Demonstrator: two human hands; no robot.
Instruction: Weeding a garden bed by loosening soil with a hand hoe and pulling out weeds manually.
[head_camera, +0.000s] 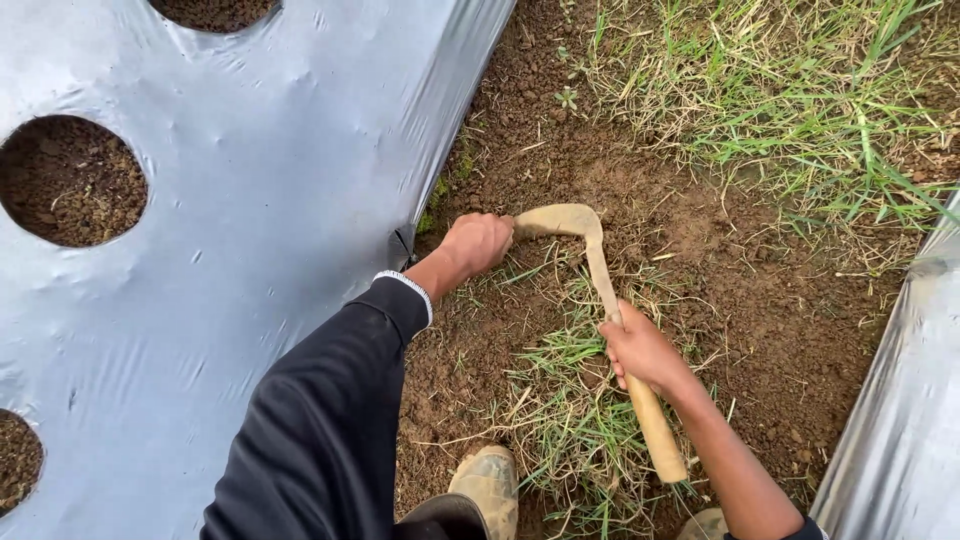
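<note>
Hoe (598, 262) handle gripped by right hand (640, 350); left hand (478, 242) clenched on grass (570, 420) at centre; soil (740, 300) partly cleared, tufts left.

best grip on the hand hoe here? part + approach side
Likely the bare wooden handle of the hand hoe, wrapped from above. It lies low over the grass, a straight round shaft. The right hand already holds mid-shaft; the left hand is at the muddy curved blade end.

Mud-caked curved sickle (598, 262), wooden handle, blade low over brown soil and grass tufts
</note>
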